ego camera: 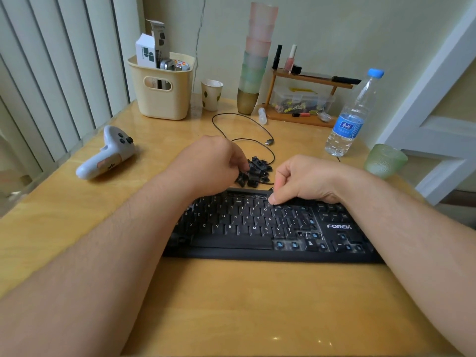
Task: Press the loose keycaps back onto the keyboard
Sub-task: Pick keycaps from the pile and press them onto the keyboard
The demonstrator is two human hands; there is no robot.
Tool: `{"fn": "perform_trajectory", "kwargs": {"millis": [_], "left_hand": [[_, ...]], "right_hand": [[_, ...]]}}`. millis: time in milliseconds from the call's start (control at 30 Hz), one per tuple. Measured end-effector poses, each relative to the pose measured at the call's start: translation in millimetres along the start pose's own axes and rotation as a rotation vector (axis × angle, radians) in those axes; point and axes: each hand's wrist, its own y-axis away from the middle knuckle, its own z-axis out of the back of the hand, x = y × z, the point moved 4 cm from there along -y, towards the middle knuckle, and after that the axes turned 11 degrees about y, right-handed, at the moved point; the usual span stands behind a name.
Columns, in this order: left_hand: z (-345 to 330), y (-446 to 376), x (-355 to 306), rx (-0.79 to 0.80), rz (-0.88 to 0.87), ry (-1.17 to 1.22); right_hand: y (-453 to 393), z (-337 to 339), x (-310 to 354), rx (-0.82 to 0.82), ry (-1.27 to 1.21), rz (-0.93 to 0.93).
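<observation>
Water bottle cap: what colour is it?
Light blue; the water bottle cap shows in the head view, the only one.

A black keyboard lies flat on the bench, several keys missing at its right, showing blue stems. Loose black keycaps lie heaped just behind it.

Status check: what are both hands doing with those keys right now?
Left hand picking at loose keycaps. Right hand pressing keyboard top row. Cable beside pile.
</observation>
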Motion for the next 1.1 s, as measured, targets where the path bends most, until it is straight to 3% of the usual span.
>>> {"fn": "perform_trajectory", "kwargs": {"millis": [67, 233, 300, 833, 1100], "left_hand": [[3, -1, 6, -0.042, 0.054, -0.027], [6, -4, 19, -0.09, 0.147, -0.086], [6, -5, 21, -0.107, 0.153, -0.087], [0, -3, 7, -0.095, 0.131, -0.067], [-1, -2, 4, -0.087, 0.101, -0.072]], "right_hand": [[0, 6, 4, -0.021, 0.036, 0.034], [-5, 14, 23, -0.36, 0.164, 0.194], [-12, 7, 27, -0.407, 0.226, 0.22], [-24, -7, 26, -0.531, 0.166, 0.111], [-18, -4, 7, -0.455, 0.019, 0.05]]}}
